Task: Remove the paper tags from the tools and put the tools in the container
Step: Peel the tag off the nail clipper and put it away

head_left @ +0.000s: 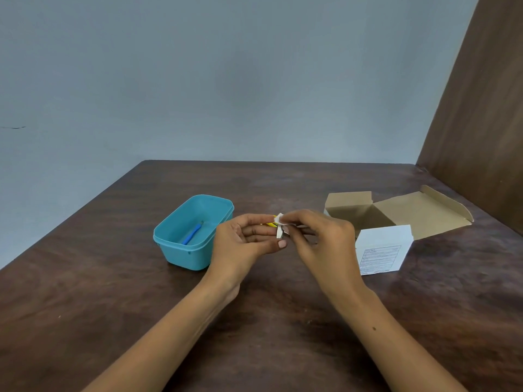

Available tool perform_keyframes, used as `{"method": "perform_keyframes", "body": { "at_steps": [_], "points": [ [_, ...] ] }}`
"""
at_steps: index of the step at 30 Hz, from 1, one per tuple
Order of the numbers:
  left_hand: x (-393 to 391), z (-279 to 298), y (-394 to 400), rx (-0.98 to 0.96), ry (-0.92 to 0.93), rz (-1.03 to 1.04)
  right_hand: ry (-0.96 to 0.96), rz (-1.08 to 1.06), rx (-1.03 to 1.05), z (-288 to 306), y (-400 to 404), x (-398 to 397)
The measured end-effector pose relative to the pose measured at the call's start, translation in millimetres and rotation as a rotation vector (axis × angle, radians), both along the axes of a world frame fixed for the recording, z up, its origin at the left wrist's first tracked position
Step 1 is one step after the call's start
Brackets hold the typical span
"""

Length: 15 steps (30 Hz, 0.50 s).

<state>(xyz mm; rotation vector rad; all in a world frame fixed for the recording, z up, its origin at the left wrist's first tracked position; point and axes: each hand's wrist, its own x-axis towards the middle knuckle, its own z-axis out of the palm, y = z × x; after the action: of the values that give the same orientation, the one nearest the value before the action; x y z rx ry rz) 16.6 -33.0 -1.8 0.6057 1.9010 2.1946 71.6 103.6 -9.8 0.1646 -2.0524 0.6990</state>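
Note:
Above the middle of the table my left hand grips a small yellow tool, most of it hidden behind the fingers. A white paper tag hangs from the tool, and my right hand pinches the tag at its top between thumb and fingertips. To the left stands the teal plastic container, open, with a blue tool lying on its bottom.
An opened cardboard box with white outer sides and a printed label stands at the right, its lid flap spread toward the back. A brown wooden panel rises along the table's right edge. The dark wooden table ends at a grey wall.

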Motion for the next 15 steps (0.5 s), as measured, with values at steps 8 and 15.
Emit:
{"method": "perform_keyframes", "body": {
  "at_steps": [8,15],
  "points": [
    [-2.3,-0.6,-1.5,-0.027,0.063,0.081,-0.034,0.034,0.057,-1.2,0.2,-2.8],
    [-6.1,-3.6,-1.9,-0.053,0.111,0.098,-0.102,0.071,0.062,-2.2,-2.7,-2.7]
  ]
}}
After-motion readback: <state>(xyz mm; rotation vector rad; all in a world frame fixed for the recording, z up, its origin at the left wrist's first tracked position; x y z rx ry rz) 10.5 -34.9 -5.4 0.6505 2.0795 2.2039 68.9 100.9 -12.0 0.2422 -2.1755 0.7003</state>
